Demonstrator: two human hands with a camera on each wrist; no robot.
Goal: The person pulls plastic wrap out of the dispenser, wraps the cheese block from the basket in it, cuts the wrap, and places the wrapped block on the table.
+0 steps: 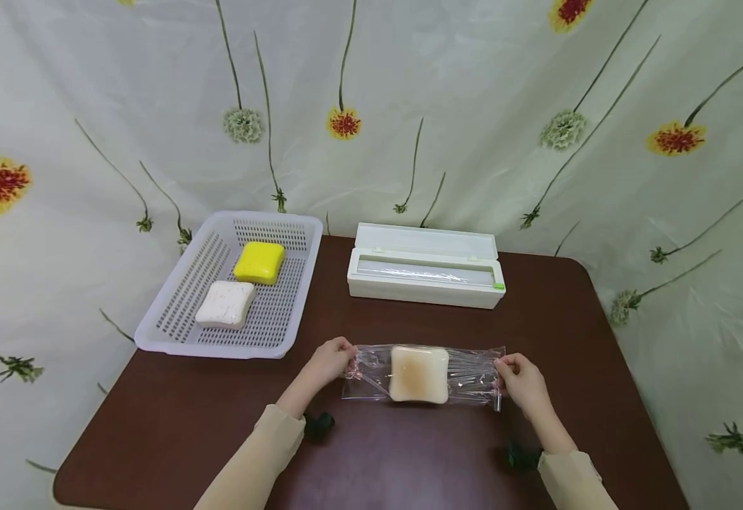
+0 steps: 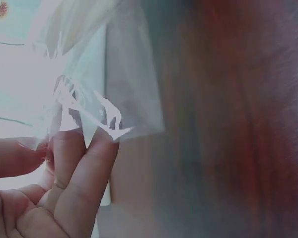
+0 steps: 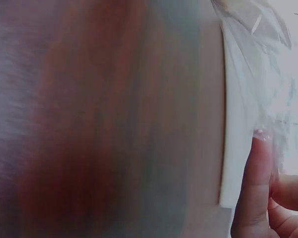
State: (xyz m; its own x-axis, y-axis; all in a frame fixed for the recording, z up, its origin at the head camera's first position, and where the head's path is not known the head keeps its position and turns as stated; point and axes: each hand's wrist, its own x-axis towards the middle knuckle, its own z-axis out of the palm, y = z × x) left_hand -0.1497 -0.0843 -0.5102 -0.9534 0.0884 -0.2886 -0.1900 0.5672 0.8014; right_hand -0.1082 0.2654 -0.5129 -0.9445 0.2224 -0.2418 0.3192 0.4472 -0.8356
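A square bread-slice-shaped piece (image 1: 418,374), cream with a toasted brown patch, lies wrapped in clear plastic film (image 1: 473,372) that stretches out to both sides of it. My left hand (image 1: 328,365) pinches the film's left end between thumb and fingers; in the left wrist view the crinkled film (image 2: 134,94) covers the fingertips. At the opposite end, my right hand (image 1: 527,388) pinches the gathered film, and the right wrist view shows thumb and finger meeting on the film (image 3: 253,54).
Behind the hands stands a white film dispenser box (image 1: 425,287) with its lid raised. A pale perforated basket (image 1: 282,347) at the left holds a yellow piece (image 1: 259,262) and a speckled white piece (image 1: 226,304). All rest on a dark brown table (image 1: 371,453) before a flowered curtain (image 1: 460,85).
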